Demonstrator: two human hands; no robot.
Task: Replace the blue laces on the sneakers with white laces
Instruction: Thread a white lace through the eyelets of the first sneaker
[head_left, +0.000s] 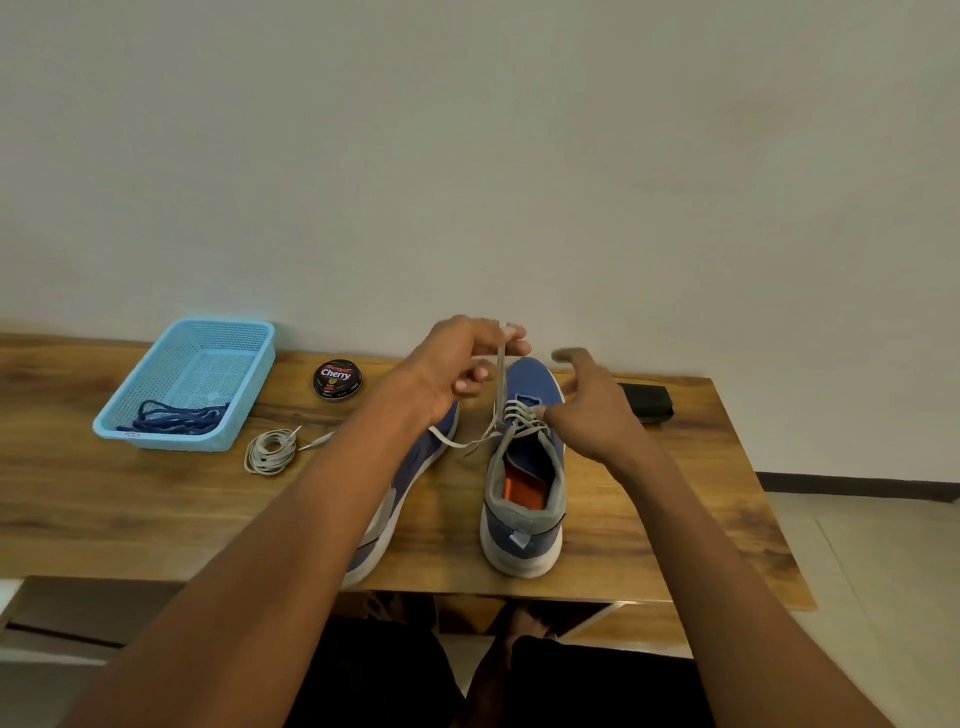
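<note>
Head view: I look down at a wooden counter (156, 509) set against a pale wall.
Left hand: my left hand (457, 364) is raised over the sneakers, its fingers (514, 335) pinching one end of the white lace (501, 374) and holding it taut and upright.
Right hand: my right hand (592, 410) rests at the right side of the laced sneaker, fingers spread and loose, gripping nothing; the thumb lies near the eyelets.
Right sneaker: the blue sneaker (524, 499) stands upright, heel toward me, with a grey collar and an orange insole showing; white lace criss-crosses its upper eyelets.
Loose lace end: the other end of that lace (452, 441) trails left from the eyelets across the counter toward the second shoe.
Left sneaker: the second blue sneaker (410, 478) lies beside the first, mostly hidden under my left forearm; I cannot tell how it is laced.
Spare white lace: a coiled white lace (270, 451) lies on the counter, just in front of the basket.
Blue laces: the blue laces (176, 415) lie bundled in the near end of the light-blue basket (156, 364) at the left.
Polish tin: a round black tin (337, 379) marked "Cherry" sits between the basket and my left hand.
Black object: a dark block (649, 402) lies behind my right hand near the counter's far edge.
</note>
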